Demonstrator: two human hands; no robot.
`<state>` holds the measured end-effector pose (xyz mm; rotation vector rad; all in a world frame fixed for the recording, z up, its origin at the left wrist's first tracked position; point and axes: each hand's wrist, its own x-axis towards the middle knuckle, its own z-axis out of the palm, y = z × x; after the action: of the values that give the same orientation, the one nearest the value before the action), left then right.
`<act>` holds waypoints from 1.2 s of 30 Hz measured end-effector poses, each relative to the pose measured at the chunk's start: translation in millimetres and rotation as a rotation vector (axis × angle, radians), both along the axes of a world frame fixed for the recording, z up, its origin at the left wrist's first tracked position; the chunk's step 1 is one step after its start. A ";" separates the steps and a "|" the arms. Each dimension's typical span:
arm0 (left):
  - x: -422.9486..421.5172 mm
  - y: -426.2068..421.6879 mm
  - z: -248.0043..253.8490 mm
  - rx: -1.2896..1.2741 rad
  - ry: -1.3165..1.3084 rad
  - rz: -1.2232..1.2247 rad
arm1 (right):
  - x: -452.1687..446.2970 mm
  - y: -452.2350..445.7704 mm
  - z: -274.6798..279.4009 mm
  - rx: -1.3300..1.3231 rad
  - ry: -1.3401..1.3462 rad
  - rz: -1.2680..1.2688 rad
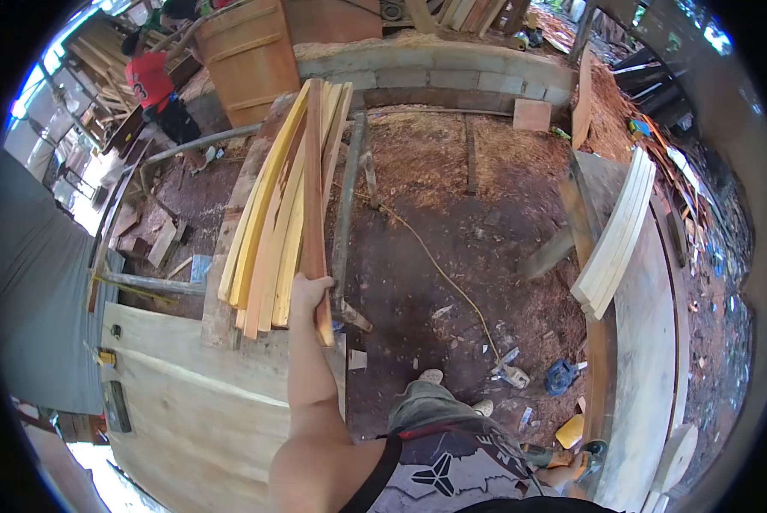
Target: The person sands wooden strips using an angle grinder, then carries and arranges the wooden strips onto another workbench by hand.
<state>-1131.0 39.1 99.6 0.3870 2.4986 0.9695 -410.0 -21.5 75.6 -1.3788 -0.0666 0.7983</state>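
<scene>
My left hand point(311, 292) is closed on the near part of a reddish-brown wooden strip point(313, 188). That strip lies at the right edge of a pile of long, paler wooden strips point(259, 214), resting on a rough board. Low on the right, beside my body, my right hand point(561, 475) grips an orange and dark angle grinder point(582, 466). Its round head is near the bench on the right, and part of the tool is hidden by my shirt and hand.
A plywood sheet point(195, 385) lies at left. Pale strips point(619, 235) rest on the right-hand bench point(644, 342). A yellow cord point(439, 269), a blue container point(560, 376) and a yellow container point(570, 432) are on the ground. A person in red point(151, 81) stands by a wooden panel point(245, 64).
</scene>
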 end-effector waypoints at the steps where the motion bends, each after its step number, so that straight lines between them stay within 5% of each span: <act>1: -4.8 -7.9 11.7 -0.142 0.131 -0.029 | 3.4 -2.3 -5.3 -0.002 -0.004 0.013; 4: -11.6 -26.0 50.8 -0.435 0.263 -0.054 | 4.0 3.7 -24.0 0.030 -0.064 0.064; 7: -23.0 -43.0 -1.4 -0.405 0.523 -0.023 | 3.0 14.8 -41.1 0.060 -0.186 0.154; 9: -21.4 -50.7 -24.0 -0.405 0.652 -0.042 | -4.8 27.3 -49.1 0.091 0.115 0.215; 10: -18.7 -50.7 -26.1 -0.411 0.696 -0.074 | -23.0 35.3 -45.3 0.167 -0.060 0.179; 17: 15.9 -58.0 -9.2 -0.433 0.691 -0.028 | -53.6 51.9 -37.3 0.125 0.174 0.249; 19: 35.4 -63.6 -25.2 -0.281 0.938 0.103 | -50.3 54.2 -43.4 0.135 0.155 0.255; 21: 78.2 -58.5 -20.3 0.052 1.053 -0.061 | -49.3 59.7 -42.2 0.149 0.170 0.320; 23: 152.8 -37.6 11.4 0.103 0.439 -0.228 | -61.8 65.7 -21.1 0.144 0.215 0.381; 25: 205.6 -20.1 -60.1 0.136 0.194 -0.570 | -71.1 73.7 -1.4 0.229 0.219 0.438; 31: 431.3 32.7 -87.3 0.071 -0.465 -1.708 | -49.6 94.7 0.8 0.330 0.335 0.618; 36: 481.5 30.3 -51.4 -0.022 -0.432 -1.762 | -20.3 100.5 3.6 0.396 0.464 0.729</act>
<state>-649.5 69.3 48.2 1.6604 0.9654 0.1608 -430.3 79.0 79.1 -0.7498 -0.3585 1.6008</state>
